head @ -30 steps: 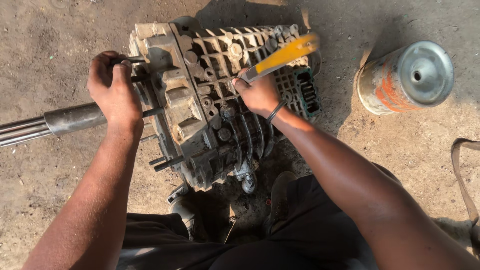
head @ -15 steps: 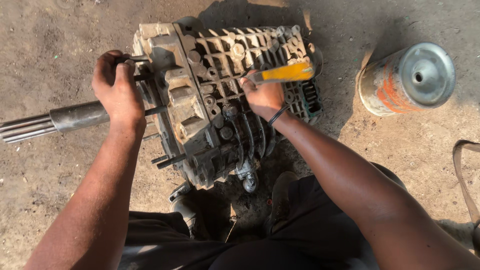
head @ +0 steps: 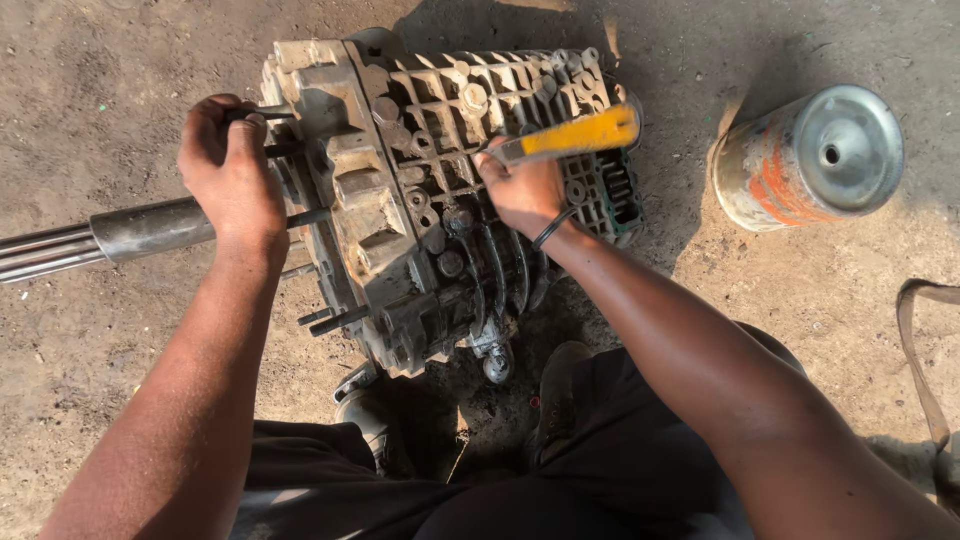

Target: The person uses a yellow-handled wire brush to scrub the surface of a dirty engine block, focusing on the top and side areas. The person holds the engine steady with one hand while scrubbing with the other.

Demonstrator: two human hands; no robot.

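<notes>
So the right hand has its grip closed around a tool with a yellow handle, which sticks out to the right over the top of the gearbox. The business end of the tool is hidden under the fingers, so I can't tell what kind of tool it is. There's a dark band around that wrist.

The left hand is clenched at the left end of the gearbox, wrapped around a dark stud poking out of the casing. Just below that hand a steel shaft runs out to the left edge of the shot, ribbed at the far end.

The gearbox itself is a grimy, ribbed metal casing lying on the dirt ground, right in front of the person's knees. A few more bolts stick out of its lower left side.

Off to the right, well apart from everything, a metal can with orange marks lies on its side. A strap curls along the right edge.
</notes>
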